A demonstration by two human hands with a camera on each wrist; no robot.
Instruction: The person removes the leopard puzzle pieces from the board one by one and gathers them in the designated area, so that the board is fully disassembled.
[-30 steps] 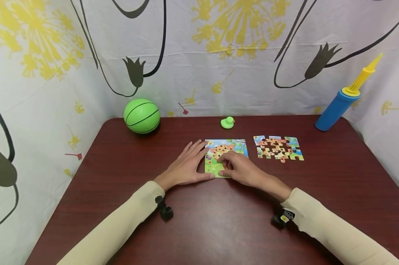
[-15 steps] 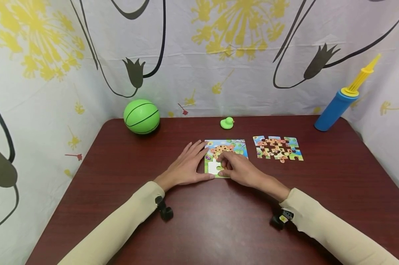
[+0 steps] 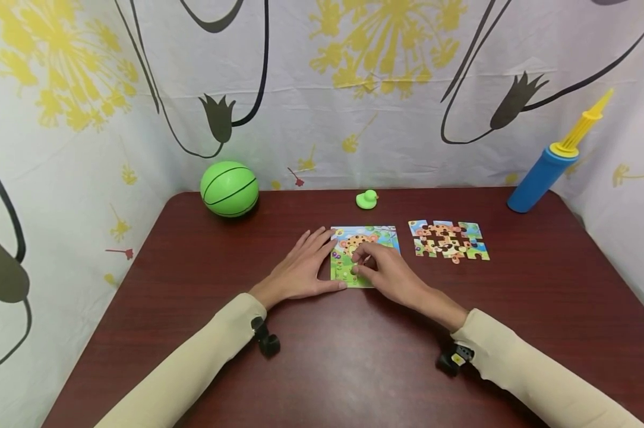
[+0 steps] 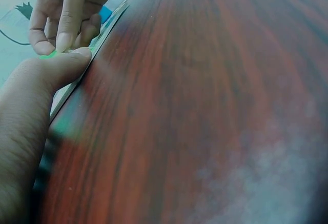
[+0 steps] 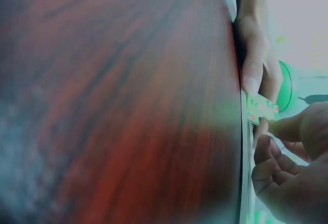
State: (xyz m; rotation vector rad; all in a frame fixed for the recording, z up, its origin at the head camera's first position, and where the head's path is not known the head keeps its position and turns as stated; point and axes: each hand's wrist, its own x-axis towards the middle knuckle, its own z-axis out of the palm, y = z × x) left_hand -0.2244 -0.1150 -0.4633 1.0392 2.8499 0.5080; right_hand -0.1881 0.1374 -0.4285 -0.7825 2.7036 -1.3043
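A picture puzzle [image 3: 383, 235] with a spotted cartoon animal lies on the table. My left hand [image 3: 303, 267] rests along its left side, fingers spread and thumb at the lower edge. Over the puzzle's lower middle is my right hand [image 3: 388, 270], its thumb and fingers pinching a green puzzle piece [image 5: 260, 108]. In the right wrist view that piece stands tilted above the puzzle, close to the left thumb. The left wrist view shows both hands meeting at the puzzle's edge, with the piece mostly hidden. The right hand covers part of the picture.
Several loosely joined puzzle pieces [image 3: 447, 239] lie to the right. Along the back stand a green ball [image 3: 229, 189], a small green rubber duck [image 3: 367, 199] and a blue and yellow hand pump [image 3: 543, 178]. The dark table [image 3: 322, 368] extends towards me.
Half a second ago a bright white patch showed at the puzzle's lower left; green print shows there now. My right thumb has shifted up slightly. The left hand has stayed put.
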